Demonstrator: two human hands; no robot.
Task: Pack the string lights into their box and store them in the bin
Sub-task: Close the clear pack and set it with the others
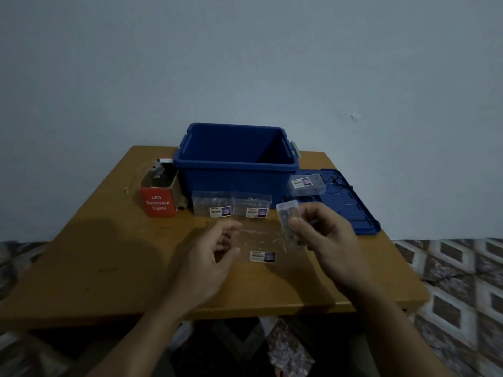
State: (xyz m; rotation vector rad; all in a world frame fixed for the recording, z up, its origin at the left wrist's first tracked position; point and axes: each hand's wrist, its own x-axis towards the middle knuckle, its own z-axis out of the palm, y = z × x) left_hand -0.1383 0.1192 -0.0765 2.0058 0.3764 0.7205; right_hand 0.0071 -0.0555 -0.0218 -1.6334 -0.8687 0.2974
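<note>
A clear plastic box [258, 240] with a small label lies on the wooden table [109, 254] between my hands. My left hand [209, 257] holds its left edge with curled fingers. My right hand [318, 235] pinches a clear battery pack of string lights [287, 216] and holds it up over the box's right end. The empty blue bin [236, 161] stands at the back of the table. Two more clear labelled boxes [231, 204] stand in front of the bin.
A red "LED Decorative Lights" carton [159, 197], open on top, stands left of the bin. The blue bin lid [351, 202] lies at the right with another clear box [307, 183] and dark wire on it. Patterned floor surrounds the table.
</note>
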